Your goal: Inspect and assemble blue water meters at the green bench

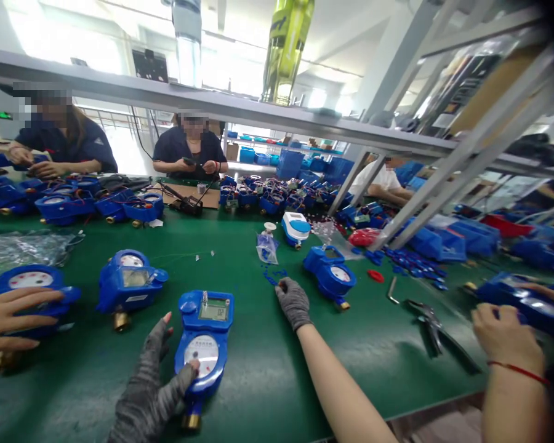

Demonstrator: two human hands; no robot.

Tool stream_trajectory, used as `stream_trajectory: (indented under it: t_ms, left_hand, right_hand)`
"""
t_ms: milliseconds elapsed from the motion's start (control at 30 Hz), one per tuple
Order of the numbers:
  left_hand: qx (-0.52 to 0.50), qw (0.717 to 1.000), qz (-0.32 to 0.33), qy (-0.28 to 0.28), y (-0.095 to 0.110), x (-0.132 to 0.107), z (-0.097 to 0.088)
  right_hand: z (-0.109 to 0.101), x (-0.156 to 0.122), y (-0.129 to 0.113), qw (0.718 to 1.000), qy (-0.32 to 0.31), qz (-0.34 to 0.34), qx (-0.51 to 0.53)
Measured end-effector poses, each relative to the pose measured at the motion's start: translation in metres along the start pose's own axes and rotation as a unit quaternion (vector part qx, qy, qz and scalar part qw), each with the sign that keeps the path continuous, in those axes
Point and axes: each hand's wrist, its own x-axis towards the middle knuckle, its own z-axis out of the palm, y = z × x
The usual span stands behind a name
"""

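My left hand [159, 375], in a grey fingerless glove, has its fingers spread beside a blue water meter [205, 341]. Its thumb rests on the round dial face, and the meter's small display faces up. My right hand [294, 303], gloved likewise, reaches across the green table to several small blue plastic pieces [272, 275]. Its fingers are curled together at their edge; whatever is between the fingertips is hidden. Right of that hand lies another blue water meter [330, 275] with a brass fitting. One more blue meter [128, 280] stands to the left.
Co-workers' hands touch meters at the far left [18, 317] and far right [508, 338]. Pliers [431, 326], a hex key [392, 290] and a red ring [375, 276] lie to the right. A white-and-blue meter [296, 229] stands behind. A metal shelf [240, 104] crosses overhead.
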Motion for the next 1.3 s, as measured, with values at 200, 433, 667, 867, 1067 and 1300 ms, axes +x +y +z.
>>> stream_trajectory:
  t_ms: [200,433,667,867,1067,1300]
  left_hand:
    - [0.243,0.93,0.262,0.083,-0.019,-0.016,0.023]
    - [0.291,0.896,0.331,0.045,-0.027,0.0,0.006]
    - [0.286,0.902,0.321,0.048,-0.019,-0.006,0.007]
    - [0.25,0.923,0.289,0.048,-0.018,-0.01,0.01]
    - [0.24,0.93,0.274,0.053,-0.017,-0.012,0.01]
    - [0.225,0.934,0.275,0.045,-0.017,-0.013,0.013]
  right_hand:
    - [0.001,0.009,-0.004,0.999,-0.013,0.011,-0.05]
    - [-0.01,-0.01,-0.005,0.996,-0.061,-0.027,-0.051]
    - [-0.013,-0.027,-0.003,0.99,-0.087,-0.085,-0.065]
    - [-0.012,-0.045,-0.04,0.989,-0.089,-0.119,0.004]
    - [-0.005,-0.081,-0.088,0.951,-0.064,-0.26,0.153]
    - [-0.006,-0.083,-0.093,0.94,-0.058,-0.305,0.139]
